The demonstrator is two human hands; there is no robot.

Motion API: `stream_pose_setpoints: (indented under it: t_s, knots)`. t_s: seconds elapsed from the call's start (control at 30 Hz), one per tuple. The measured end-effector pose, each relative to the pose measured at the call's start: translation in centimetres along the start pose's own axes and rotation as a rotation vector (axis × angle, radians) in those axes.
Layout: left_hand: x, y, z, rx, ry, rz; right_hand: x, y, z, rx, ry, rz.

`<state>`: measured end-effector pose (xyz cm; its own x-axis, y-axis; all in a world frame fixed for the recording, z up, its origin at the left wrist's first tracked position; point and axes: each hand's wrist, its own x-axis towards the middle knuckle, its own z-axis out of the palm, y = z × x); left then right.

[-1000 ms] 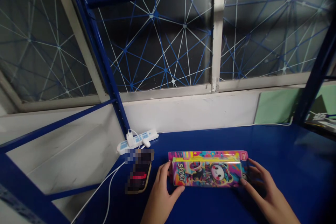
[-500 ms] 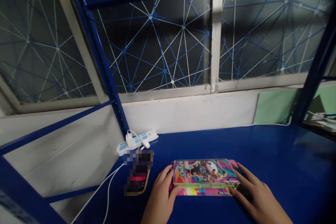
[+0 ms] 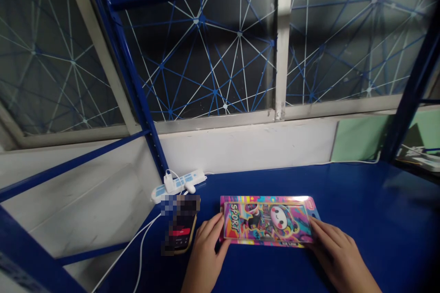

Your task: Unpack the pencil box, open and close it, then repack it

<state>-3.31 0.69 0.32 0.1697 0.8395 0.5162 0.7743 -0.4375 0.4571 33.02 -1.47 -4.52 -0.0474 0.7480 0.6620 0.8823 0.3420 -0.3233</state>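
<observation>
Pink and turquoise print on a blister-packed pencil box [image 3: 267, 222], now lying flat and face up on the blue desk [image 3: 378, 206], the word SPORT running along its left end. No longer tipped up on a long edge as half a second ago, and turned about a quarter round from that earlier position. Left hand [image 3: 205, 249] at the box's left end, fingers [image 3: 213, 226] curved and slightly apart, thumb against the lower corner: touching the pack, with no closed grip. Right hand [image 3: 335, 252] at the right end, fingers [image 3: 325, 233] loosely spread, tips resting on the pack's edge, nothing pinched.

Just left of the left hand, a phone [image 3: 180, 233] in a gold-toned case, its surface blurred beyond reading. Behind it, a white power strip [image 3: 178, 184] with a charger [image 3: 168, 183] plugged in, and white cables [image 3: 139, 249] trailing across the desk's left side and over its front edge. Beyond the desk, a white wall [image 3: 247, 146] and a pale green panel [image 3: 360, 137], then blue steel shelf uprights [image 3: 137, 100] and window panes [image 3: 206, 55] patterned with a web of white and blue lines.
</observation>
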Motion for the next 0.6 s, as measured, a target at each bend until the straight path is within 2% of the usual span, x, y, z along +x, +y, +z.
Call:
stream_pose_setpoints:
  t_s: [0.1,0.4,0.6]
  knots:
    - [0.0,0.2,0.0,-0.032,0.031,0.005,0.0,-0.7,-0.2,0.082,0.028,-0.031]
    - [-0.3,1.2,-0.6,-0.114,0.024,-0.013,-1.1,-2.0,-0.5,0.238,-0.025,0.179]
    - [-0.8,1.7,-0.4,-0.531,0.044,-0.143,-0.9,-2.7,-1.2,0.495,-0.033,0.352]
